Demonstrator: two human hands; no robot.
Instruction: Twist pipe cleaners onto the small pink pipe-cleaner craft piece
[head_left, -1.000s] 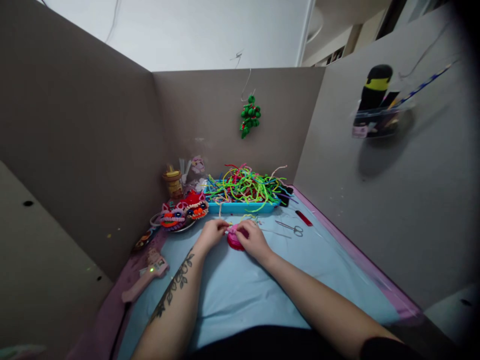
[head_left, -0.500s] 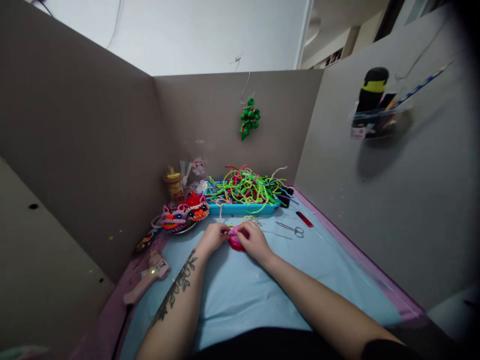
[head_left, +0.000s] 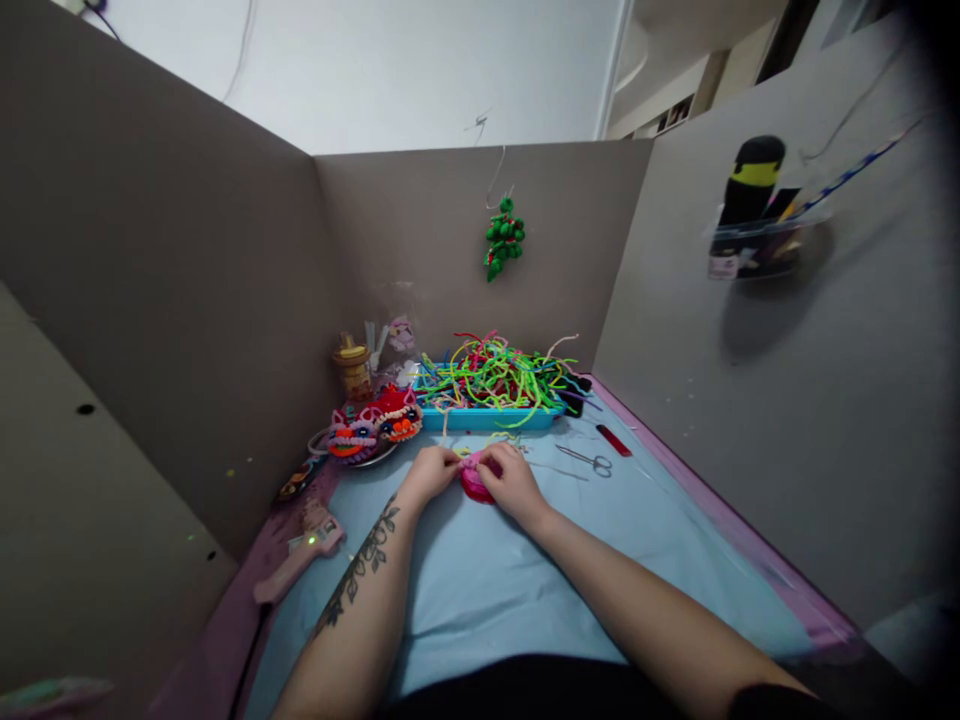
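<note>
Between my two hands is a small pink and red pipe-cleaner piece (head_left: 475, 486), low over the blue table cover. My left hand (head_left: 433, 472) pinches its upper left edge with thumb and fingertips. From the right, my right hand (head_left: 513, 480) has its fingers closed on the top of the same piece and covers its right part. Scissors (head_left: 587, 460) lie to the right of my right hand, with a thin loose strand (head_left: 559, 470) between. Behind the hands stands a blue tray (head_left: 495, 420) heaped with colourful pipe cleaners (head_left: 502, 372).
On the left lie a pink glue gun (head_left: 304, 555) with a lit green light and fuzzy animal-face crafts (head_left: 375, 425). A red flat object (head_left: 613, 440) is beyond the scissors. Grey panels (head_left: 465, 260) enclose the table; a green ornament (head_left: 505, 238) hangs at the back.
The whole view has shifted slightly to the right in the frame. Both hands stay on the pink piece, with hardly any visible finger movement.
</note>
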